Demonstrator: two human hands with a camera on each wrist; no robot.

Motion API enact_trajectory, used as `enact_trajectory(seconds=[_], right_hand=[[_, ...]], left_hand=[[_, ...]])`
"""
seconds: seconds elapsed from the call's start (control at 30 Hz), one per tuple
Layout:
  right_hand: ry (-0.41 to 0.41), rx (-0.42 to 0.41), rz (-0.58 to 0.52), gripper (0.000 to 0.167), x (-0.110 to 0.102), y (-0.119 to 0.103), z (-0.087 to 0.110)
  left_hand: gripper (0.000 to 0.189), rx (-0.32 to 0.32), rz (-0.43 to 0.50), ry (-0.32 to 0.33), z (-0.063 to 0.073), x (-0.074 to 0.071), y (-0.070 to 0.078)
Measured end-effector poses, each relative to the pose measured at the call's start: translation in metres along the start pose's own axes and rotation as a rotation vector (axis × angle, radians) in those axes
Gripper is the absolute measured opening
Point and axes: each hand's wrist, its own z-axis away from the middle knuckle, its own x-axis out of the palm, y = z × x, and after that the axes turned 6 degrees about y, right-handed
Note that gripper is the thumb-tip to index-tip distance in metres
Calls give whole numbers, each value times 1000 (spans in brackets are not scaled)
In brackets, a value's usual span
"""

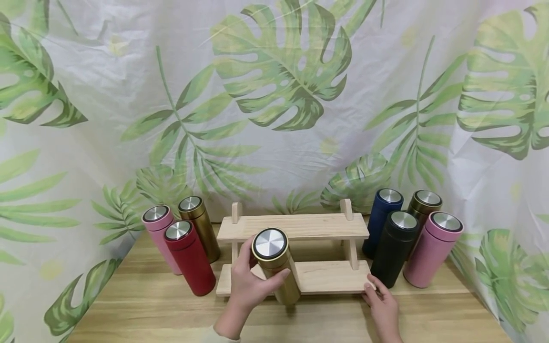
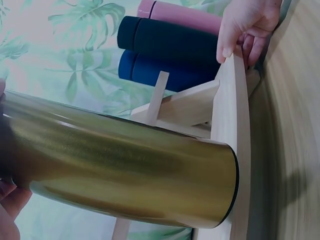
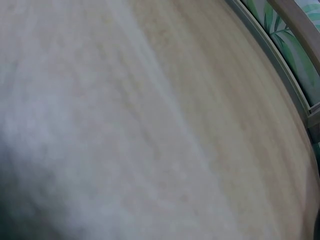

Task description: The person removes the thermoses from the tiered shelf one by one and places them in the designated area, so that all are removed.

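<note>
My left hand (image 1: 252, 285) grips a gold thermos bottle (image 1: 286, 288) with a silver-topped lid. The bottle tilts in front of a two-tier wooden display rack (image 1: 332, 280), its base close by the lower shelf's front edge. Seen from the left wrist, the gold body (image 2: 125, 162) fills much of the view and overlaps the rack. At the rack's right end, my right hand (image 1: 383, 305) pinches the lower shelf's front corner, thumb over the board and fingers curled at its edge. The right wrist view holds mostly blurred wooden tabletop (image 3: 210, 125), without the hand.
Left of the rack stand a pink bottle (image 1: 158, 233), a red bottle (image 1: 190, 262) and another gold bottle (image 1: 205, 231). On its right are a navy bottle (image 1: 379, 216), a black bottle (image 1: 392, 255), a dark bronze bottle (image 1: 422, 206) and a pink bottle (image 1: 431, 255). A leaf-print curtain (image 1: 274, 157) hangs behind.
</note>
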Motion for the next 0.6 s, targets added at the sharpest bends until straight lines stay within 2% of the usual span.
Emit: enact_trajectory(seconds=[0.2,0.43,0.53,0.6], right_hand=[[-24,-4,14,48,-1,0,0],[1,3,-13,47,-1,4,-2],[5,-3,-29,47,0,4,-1],[5,-5,-29,46,0,3,-1]], left_hand=[[76,20,-2,49,2,-17,2],[78,68,-84,113,6,-41,0],[80,70,-92,130,8,-52,-1],[83,37,-120,147,10,-60,0]])
